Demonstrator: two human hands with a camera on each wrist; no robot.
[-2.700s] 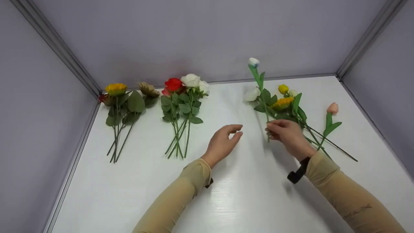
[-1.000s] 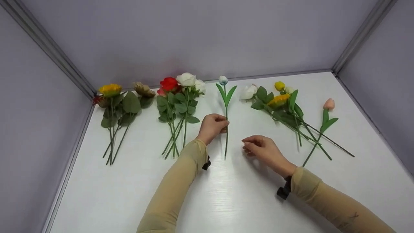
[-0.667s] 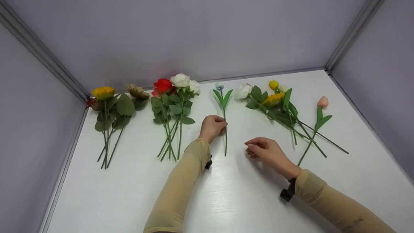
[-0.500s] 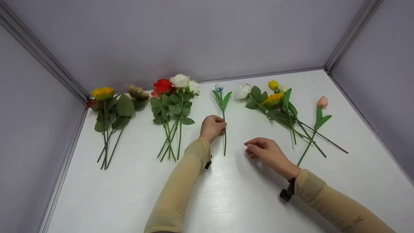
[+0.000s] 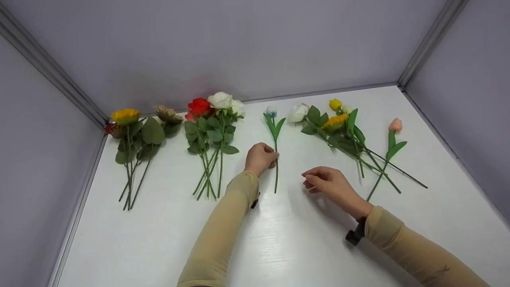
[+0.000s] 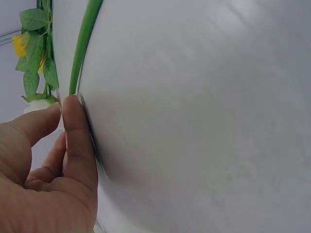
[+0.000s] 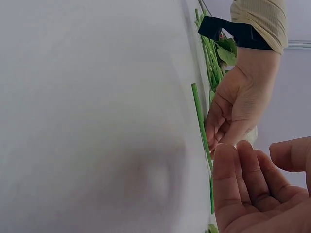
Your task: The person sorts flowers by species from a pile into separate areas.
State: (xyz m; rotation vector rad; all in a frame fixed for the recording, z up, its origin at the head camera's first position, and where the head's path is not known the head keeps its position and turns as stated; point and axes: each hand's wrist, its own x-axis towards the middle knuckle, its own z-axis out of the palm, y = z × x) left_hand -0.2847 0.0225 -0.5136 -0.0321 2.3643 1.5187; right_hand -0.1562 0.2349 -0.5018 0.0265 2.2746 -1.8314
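Note:
In the head view my left hand [image 5: 261, 157] pinches the green stem of a blue-and-white tulip [image 5: 272, 113], which lies along the white table between two groups of flowers. The left wrist view shows the thumb and fingertips of the left hand [image 6: 58, 179] at the stem [image 6: 83, 46]. My right hand [image 5: 334, 189] hovers to the right of the tulip, fingers loosely bent, holding nothing. Seen from the right wrist, its palm and fingers [image 7: 250, 174] are free, with the tulip's stem [image 7: 199, 114] beyond.
Red and white roses [image 5: 220, 100] lie left of the tulip. Farther left are a sunflower [image 5: 126, 116] and a tan flower [image 5: 168, 114]. On the right, a white rose [image 5: 298, 113], another sunflower [image 5: 335, 121] and yellow tulip [image 5: 335, 104] overlap. A pink tulip [image 5: 395, 125] crosses their stems.
The blue-and-white tulip passed from my right hand to my left and came down left of the right-hand pile. My right hand moved left, away from that pile. Lately the hands barely move.

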